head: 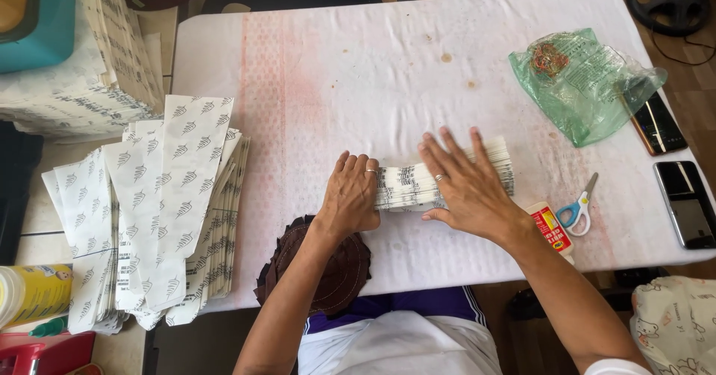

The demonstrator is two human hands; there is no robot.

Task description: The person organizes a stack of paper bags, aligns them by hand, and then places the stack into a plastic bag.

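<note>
Squaring stack of printed paper strips [447, 177] at table [313, 69] centre: left hand [349, 196] butts fingers against left end, right hand [466, 185] lies flat, fingers spread, on top. Best press evenly, keep edges flush; nothing gripped.

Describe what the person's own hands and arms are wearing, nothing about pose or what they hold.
Both forearms are bare, with no sleeves, gloves or watch in view. The left hand wears a thin metal ring on one finger. The right hand also wears a thin metal ring. At the bottom right corner, a white sleeve edge shows on the right upper arm.
</note>
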